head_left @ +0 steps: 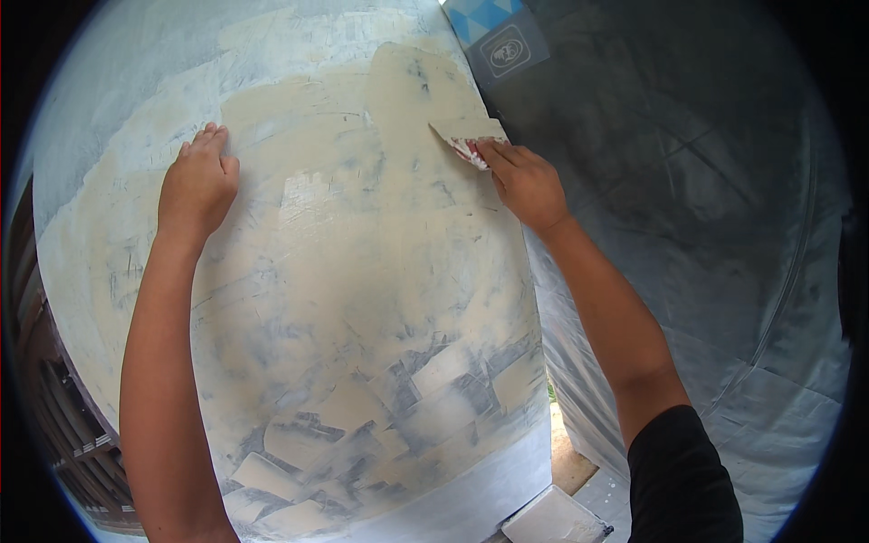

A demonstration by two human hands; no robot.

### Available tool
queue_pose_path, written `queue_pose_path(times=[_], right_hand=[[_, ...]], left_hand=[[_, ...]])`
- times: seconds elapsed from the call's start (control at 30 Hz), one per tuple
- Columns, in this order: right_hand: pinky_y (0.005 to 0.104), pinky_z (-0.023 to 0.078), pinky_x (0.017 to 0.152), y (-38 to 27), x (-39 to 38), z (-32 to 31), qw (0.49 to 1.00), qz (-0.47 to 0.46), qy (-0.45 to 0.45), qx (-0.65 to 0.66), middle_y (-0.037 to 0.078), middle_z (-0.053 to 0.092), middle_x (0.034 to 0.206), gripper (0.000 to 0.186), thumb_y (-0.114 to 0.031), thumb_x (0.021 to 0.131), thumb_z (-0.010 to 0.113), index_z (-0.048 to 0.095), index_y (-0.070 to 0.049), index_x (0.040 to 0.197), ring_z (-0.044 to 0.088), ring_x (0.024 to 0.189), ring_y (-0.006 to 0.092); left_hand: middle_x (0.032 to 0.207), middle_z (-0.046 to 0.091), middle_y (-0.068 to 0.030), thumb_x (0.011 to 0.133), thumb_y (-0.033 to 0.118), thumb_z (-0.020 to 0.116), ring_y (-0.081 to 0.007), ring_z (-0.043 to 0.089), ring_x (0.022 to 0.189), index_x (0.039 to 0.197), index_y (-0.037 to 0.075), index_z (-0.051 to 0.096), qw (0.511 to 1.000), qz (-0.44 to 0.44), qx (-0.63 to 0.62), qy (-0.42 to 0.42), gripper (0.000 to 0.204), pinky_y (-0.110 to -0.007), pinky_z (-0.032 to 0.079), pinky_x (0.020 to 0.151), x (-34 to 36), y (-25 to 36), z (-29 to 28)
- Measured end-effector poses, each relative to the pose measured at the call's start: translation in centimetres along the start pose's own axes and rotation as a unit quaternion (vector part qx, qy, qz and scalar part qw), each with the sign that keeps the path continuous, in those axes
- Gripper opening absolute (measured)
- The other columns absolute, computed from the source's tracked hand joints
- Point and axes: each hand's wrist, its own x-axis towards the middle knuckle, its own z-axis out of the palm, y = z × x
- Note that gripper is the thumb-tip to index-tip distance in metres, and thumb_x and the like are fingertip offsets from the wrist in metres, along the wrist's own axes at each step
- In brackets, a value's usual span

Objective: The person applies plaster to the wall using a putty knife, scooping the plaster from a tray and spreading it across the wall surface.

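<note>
Large curved grey panel point(299, 362), smeared with beige putty over most of its face, fills the centre and left of the head view. Right hand point(525, 185) has its grip closed on a flat putty-caked scraper blade point(466, 136), fingers pinched over the blade's lower right corner; blade edge lies against the panel near its upper right edge, at the foot of a fresh beige putty stripe point(412, 81). Left hand point(199, 185) holds nothing: palm flat, fingers together, pressed on the panel's upper left putty area. Hands well apart. Crinkled clear plastic sheeting point(706, 271) hangs to the right, just beside the panel. A white rectangular block point(552, 520) lies below, by the panel's lower right corner.
</note>
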Motion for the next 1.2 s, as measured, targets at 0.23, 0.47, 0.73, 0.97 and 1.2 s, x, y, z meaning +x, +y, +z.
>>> queue_pose_path(times=[0.23,0.47,0.73,0.97,1.2], right_hand=[[0.0341,0.054,0.086,-3.3,-10.6,-3.5,0.996,-0.033,-0.061,0.047,0.006,0.069,0.113,0.039,-0.003,0.078,0.062,0.066,-0.008,0.117,0.066,0.097,0.0223],[0.0338,0.054,0.086,-1.3,-2.7,-3.6,1.000,-0.006,0.011,0.015,0.007,0.069,0.111,0.040,-0.001,0.078,0.063,0.065,-0.008,0.117,0.067,0.096,0.0232],[0.0347,0.055,0.085,-5.7,-12.0,-4.0,0.997,-0.031,-0.059,0.046,0.010,0.069,0.109,0.041,-0.002,0.076,0.061,0.066,-0.005,0.116,0.067,0.092,0.0245],[0.0334,0.054,0.082,-4.2,0.4,-3.2,0.998,-0.027,0.051,-0.014,0.010,0.068,0.112,0.039,-0.004,0.077,0.061,0.065,-0.003,0.115,0.065,0.090,0.0234],[0.0343,0.052,0.087,-7.2,-2.3,-0.7,0.996,-0.089,-0.023,-0.009,0.016,0.065,0.116,0.044,-0.008,0.080,0.057,0.059,0.003,0.122,0.063,0.093,0.0257]], left_hand=[[0.141,0.050,-0.0168,0.091,0.017,0.038,-0.0282,0.047,0.132,0.133,-0.001,0.054,0.999,-0.008,0.036,0.008,0.049,-0.037,0.032,0.115,-0.6,-1.0,0.5],[0.143,0.049,-0.0159,0.092,0.019,0.037,-0.0285,0.047,0.132,0.134,0.000,0.054,0.999,-0.024,0.042,0.003,0.049,-0.037,0.032,0.115,-0.5,-0.5,0.6],[0.143,0.048,-0.0161,0.091,0.017,0.037,-0.0282,0.046,0.132,0.133,-0.001,0.054,0.999,-0.029,0.016,-0.022,0.049,-0.036,0.031,0.115,-0.5,-0.9,-0.4],[0.142,0.049,-0.0176,0.089,0.016,0.038,-0.0286,0.047,0.131,0.131,-0.002,0.055,1.000,-0.022,0.015,-0.010,0.049,-0.037,0.032,0.115,-0.4,-0.7,0.0],[0.142,0.048,-0.0180,0.089,0.015,0.038,-0.0286,0.045,0.133,0.133,-0.002,0.053,1.000,-0.005,0.024,0.008,0.050,-0.037,0.030,0.116,-0.2,-0.5,0.6]])
